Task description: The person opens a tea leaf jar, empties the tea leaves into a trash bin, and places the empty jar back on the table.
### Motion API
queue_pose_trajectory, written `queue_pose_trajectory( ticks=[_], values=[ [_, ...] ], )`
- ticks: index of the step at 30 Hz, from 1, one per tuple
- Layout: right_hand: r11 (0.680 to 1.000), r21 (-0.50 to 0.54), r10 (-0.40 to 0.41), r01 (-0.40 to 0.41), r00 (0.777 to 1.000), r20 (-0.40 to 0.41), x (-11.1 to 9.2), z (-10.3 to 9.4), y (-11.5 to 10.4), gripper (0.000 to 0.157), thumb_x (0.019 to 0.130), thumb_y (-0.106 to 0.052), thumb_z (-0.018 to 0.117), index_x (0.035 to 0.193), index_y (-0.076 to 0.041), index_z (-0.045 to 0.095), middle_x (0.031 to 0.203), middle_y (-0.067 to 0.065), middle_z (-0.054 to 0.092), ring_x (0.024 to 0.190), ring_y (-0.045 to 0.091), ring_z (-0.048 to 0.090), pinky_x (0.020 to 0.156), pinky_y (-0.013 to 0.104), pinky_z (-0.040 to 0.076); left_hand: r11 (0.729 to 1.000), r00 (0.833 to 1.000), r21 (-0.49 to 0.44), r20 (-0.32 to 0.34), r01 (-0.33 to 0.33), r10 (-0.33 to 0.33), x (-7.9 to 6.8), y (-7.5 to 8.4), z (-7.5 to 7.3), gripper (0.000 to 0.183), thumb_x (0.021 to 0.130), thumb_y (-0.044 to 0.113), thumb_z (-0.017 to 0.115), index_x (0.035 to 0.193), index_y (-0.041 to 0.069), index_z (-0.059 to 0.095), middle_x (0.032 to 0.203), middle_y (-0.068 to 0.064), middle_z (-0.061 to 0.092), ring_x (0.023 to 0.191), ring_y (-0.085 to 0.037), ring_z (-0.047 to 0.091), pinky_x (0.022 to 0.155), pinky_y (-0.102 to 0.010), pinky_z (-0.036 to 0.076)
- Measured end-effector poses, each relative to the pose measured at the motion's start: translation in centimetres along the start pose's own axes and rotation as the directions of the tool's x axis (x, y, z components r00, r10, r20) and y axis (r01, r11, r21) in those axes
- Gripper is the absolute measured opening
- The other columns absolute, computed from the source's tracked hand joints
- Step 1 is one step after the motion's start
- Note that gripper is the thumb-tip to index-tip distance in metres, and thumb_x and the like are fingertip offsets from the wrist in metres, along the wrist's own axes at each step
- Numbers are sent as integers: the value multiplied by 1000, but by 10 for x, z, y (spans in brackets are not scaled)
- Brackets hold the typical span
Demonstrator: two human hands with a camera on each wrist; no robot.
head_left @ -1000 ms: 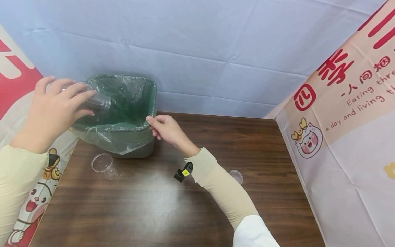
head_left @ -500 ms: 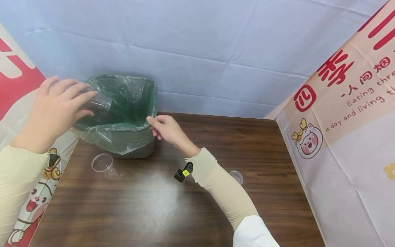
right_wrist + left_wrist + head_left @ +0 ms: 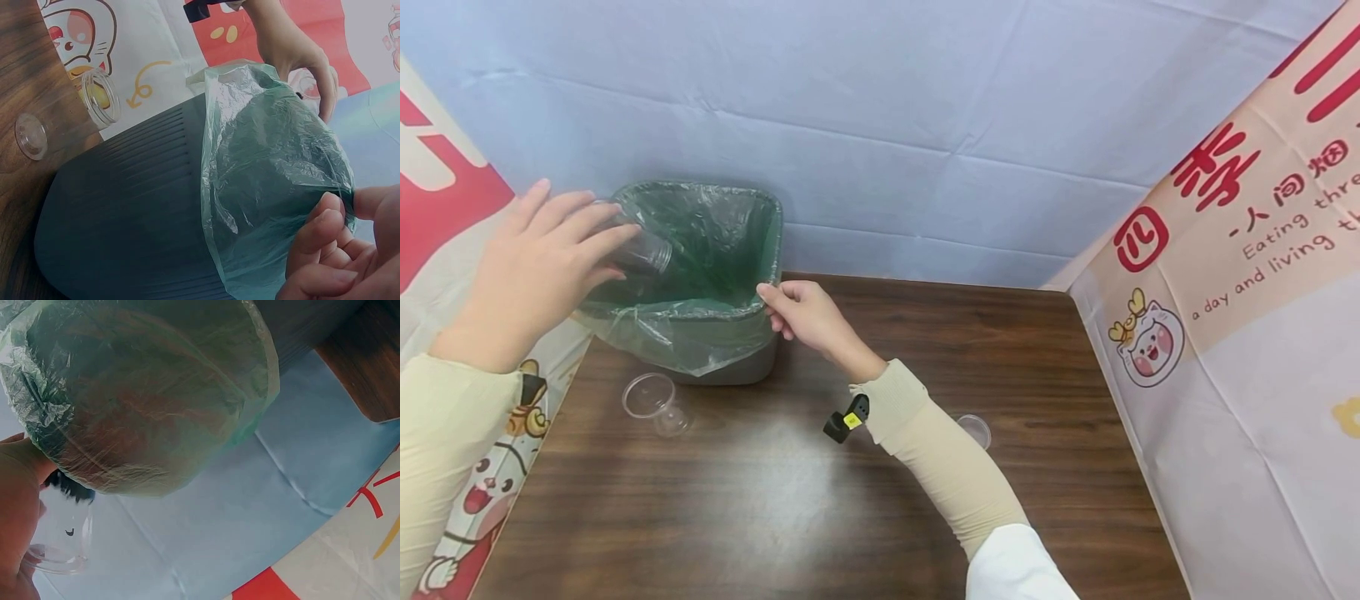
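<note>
My left hand (image 3: 542, 258) holds a clear plastic jar (image 3: 643, 250) tipped over the left rim of the bin, its mouth toward the inside. In the left wrist view, a dark, fuzzy clump (image 3: 69, 486) shows by the jar and a small dark speck (image 3: 69, 532) on its wall; what the clump is I cannot tell. A translucent green bin bag (image 3: 677, 337) lines the grey bin (image 3: 737, 367) and folds over its rim. At the near right corner, my right hand (image 3: 805, 315) pinches the bag's edge between thumb and curled fingers.
Another clear jar (image 3: 649, 397), uncapped, stands on the wooden table (image 3: 880, 500) before the bin. A clear round lid (image 3: 976, 429) lies beside my right forearm. Pale blue cloth (image 3: 880, 167) hangs behind, with printed panels (image 3: 1247, 317) at both sides.
My left hand shifts very slightly, its fingers spreading a little as the jar stays tipped over the bin. My right hand keeps its place on the bag's edge.
</note>
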State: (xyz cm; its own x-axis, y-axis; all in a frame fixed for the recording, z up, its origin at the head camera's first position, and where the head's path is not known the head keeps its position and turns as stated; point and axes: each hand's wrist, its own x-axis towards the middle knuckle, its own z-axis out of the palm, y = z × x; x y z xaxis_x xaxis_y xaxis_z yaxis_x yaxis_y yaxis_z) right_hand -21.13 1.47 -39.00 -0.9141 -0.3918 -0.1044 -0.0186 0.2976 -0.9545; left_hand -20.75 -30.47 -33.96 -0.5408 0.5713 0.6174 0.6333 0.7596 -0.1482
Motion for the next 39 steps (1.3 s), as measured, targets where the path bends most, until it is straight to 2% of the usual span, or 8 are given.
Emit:
queue_pose_trajectory(
  ticks=[13,26,33,39],
  values=[
    [1000,5,-4,4,1000,1,0,0,0,40,105,-36,58,78,-7,60,63,0,55,52,11,48,55,23,41,1000,1000,-11,-16,-10,10,1,2,-1,70,62,-5,86,127,5,65,127,-23,63,128,-45,46,123,-52,17],
    [1000,7,-16,16,1000,3,0,-1,1,41,105,-37,57,78,-7,60,63,1,56,53,12,49,57,25,42,999,999,-18,14,-45,46,2,-1,-1,73,59,-10,86,127,2,64,128,-25,62,130,-46,45,122,-53,18],
    [1000,8,-19,19,1000,3,0,-1,1,41,105,-37,57,78,-7,59,63,1,56,53,12,49,57,27,42,998,998,-31,39,-50,51,3,0,-2,70,61,-10,85,127,2,64,129,-25,61,131,-46,44,123,-53,17],
    [1000,9,-19,19,1000,3,1,0,1,41,105,-37,57,78,-7,60,63,1,55,53,12,48,55,24,41,998,998,-37,24,-52,53,4,0,-2,69,63,-11,84,127,2,63,129,-25,61,131,-47,44,122,-53,17]
  ],
)
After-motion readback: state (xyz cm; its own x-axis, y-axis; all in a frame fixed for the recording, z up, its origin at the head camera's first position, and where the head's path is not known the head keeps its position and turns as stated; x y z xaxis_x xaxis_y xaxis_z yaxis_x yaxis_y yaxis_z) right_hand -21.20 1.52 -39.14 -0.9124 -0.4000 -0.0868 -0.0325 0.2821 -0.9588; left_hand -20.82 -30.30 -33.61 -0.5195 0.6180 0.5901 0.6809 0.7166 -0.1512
